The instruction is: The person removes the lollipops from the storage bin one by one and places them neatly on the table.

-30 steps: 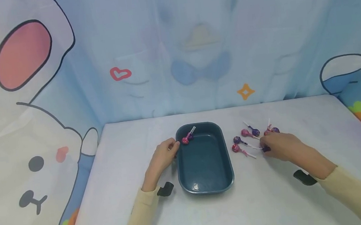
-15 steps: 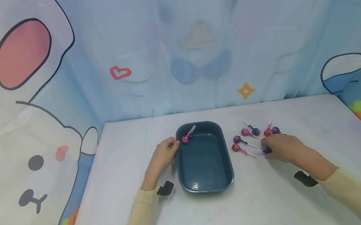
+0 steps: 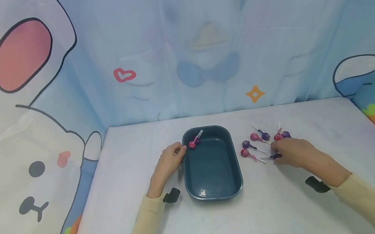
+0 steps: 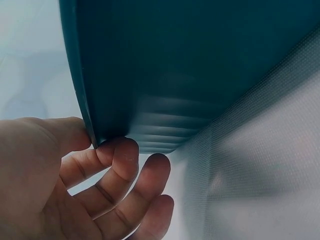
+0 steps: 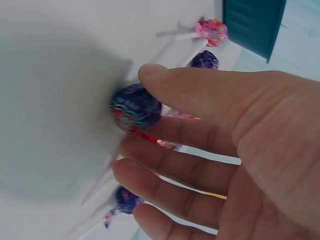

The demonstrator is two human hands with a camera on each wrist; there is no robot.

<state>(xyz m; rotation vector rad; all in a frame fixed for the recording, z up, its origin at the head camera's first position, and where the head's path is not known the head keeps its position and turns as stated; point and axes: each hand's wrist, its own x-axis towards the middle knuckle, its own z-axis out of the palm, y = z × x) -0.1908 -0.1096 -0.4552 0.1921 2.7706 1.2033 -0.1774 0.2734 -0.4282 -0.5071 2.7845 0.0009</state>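
Note:
In the head view my left hand (image 3: pixel 169 161) pinches the left rim of a dark teal tray (image 3: pixel 214 175). The left wrist view has the thumb on one side of that tray wall (image 4: pixel 165 65) and the curled fingers on the other. My right hand (image 3: pixel 293 152) pinches a purple-wrapped lollipop (image 5: pixel 135 107) between thumb and index finger, low over the table. Its white stick (image 3: pixel 264 157) points left. A pink lollipop (image 3: pixel 192 145) and a purple lollipop (image 3: pixel 198 141) lie in the tray's far left corner.
Several more lollipops lie on the white table (image 3: pixel 239 222) between the tray and my right hand, among them a red-pink one (image 3: pixel 244 153), a purple one (image 3: pixel 246 144) and a pink one (image 3: pixel 254 136). A printed curtain (image 3: pixel 158 97) hangs behind the table.
The held purple lollipop has turned slightly in my right fingers, and more of its wrapper and stick shows toward the left. My left hand and the tray stay put.

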